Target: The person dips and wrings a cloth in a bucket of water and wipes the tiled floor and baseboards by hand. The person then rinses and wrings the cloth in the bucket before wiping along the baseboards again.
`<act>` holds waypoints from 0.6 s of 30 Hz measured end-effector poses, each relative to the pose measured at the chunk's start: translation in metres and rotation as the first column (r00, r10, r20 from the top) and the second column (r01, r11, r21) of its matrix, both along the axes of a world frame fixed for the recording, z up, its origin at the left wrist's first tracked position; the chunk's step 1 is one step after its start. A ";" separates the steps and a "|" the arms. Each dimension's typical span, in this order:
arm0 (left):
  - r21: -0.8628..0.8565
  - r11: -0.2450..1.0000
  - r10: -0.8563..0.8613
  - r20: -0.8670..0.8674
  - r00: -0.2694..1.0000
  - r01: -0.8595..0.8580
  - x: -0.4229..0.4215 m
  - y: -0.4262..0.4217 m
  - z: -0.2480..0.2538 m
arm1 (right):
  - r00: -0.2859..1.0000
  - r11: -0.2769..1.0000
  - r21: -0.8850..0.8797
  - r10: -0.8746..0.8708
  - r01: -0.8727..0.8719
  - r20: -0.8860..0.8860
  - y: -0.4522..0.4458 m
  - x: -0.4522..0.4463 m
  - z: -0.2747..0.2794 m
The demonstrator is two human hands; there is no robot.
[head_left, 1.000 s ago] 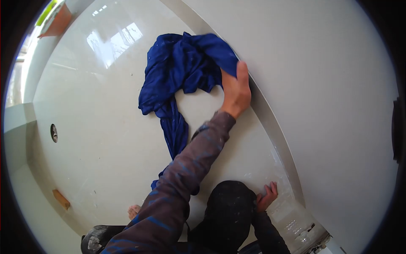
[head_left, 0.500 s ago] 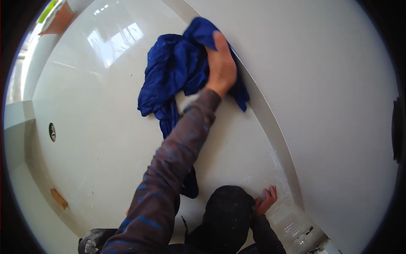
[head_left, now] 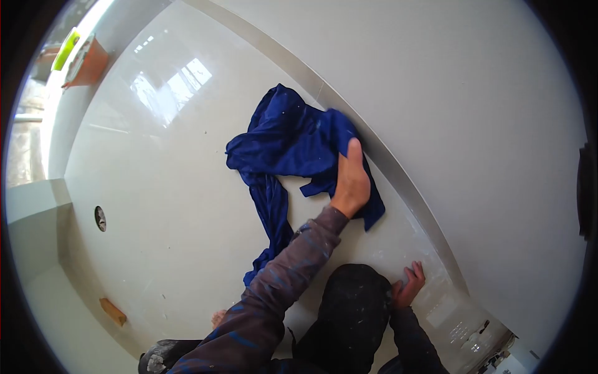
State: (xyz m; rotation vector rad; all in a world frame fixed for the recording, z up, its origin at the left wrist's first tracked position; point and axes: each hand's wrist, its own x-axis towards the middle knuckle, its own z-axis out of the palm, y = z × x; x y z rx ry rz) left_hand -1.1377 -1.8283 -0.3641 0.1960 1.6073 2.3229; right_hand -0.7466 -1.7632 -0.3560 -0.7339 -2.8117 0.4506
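Note:
A crumpled blue cloth [head_left: 283,146] lies on the glossy light floor, one end against the raised skirting. My left hand [head_left: 352,182] holds the cloth at its right part; the thumb shows on top and the other fingers are hidden by the fabric. A twisted length of the cloth trails down to my left forearm. My right hand [head_left: 408,285] is beside my dark-clothed knee [head_left: 355,299], its fingers apart and near the floor, with nothing seen in it.
Along the right runs a skirting [head_left: 405,177] below a pale wall. A round drain hole [head_left: 100,218] is in the floor at left, a brown piece [head_left: 113,311] lies by the lower left edge, and an orange container [head_left: 88,64] stands at upper left.
The view has shifted, so the floor and fixed things sit lower and further right. My left hand has drawn the cloth's right part back along the skirting, nearer to my knee.

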 end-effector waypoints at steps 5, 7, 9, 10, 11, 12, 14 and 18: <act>0.165 0.826 0.509 0.196 0.838 -0.540 -0.207 -0.011 0.004 | 0.999 0.999 0.033 0.028 -0.029 0.028 0.005 0.008 -0.005; 0.169 0.813 0.509 0.258 0.821 -0.557 -0.259 -0.027 0.012 | 0.999 0.999 0.044 0.023 -0.024 0.024 0.003 0.010 -0.008; 0.135 0.832 0.497 0.252 0.830 -0.539 -0.259 -0.024 0.001 | 0.999 0.999 0.032 -0.001 0.000 0.033 -0.001 -0.001 0.000; 0.214 0.841 0.410 0.344 0.844 -0.496 -0.237 -0.028 0.011 | 0.999 1.000 0.025 -0.010 0.010 0.030 -0.004 -0.004 0.004; 0.306 0.837 0.312 0.416 0.854 -0.454 -0.218 -0.031 0.021 | 0.999 1.000 0.019 -0.020 0.020 0.026 -0.004 -0.004 0.001; 0.316 0.840 0.288 0.430 0.856 -0.442 -0.194 -0.030 0.013 | 0.999 0.999 0.027 -0.018 0.018 0.026 -0.003 -0.002 0.000; 0.313 0.853 0.199 0.543 0.816 -0.417 -0.123 -0.024 0.015 | 0.999 1.000 0.031 0.004 -0.005 0.034 -0.002 0.002 -0.002; 0.294 0.933 -0.039 0.659 0.751 -0.209 0.013 -0.012 0.002 | 0.999 0.998 0.044 0.042 -0.043 0.025 0.004 0.007 -0.007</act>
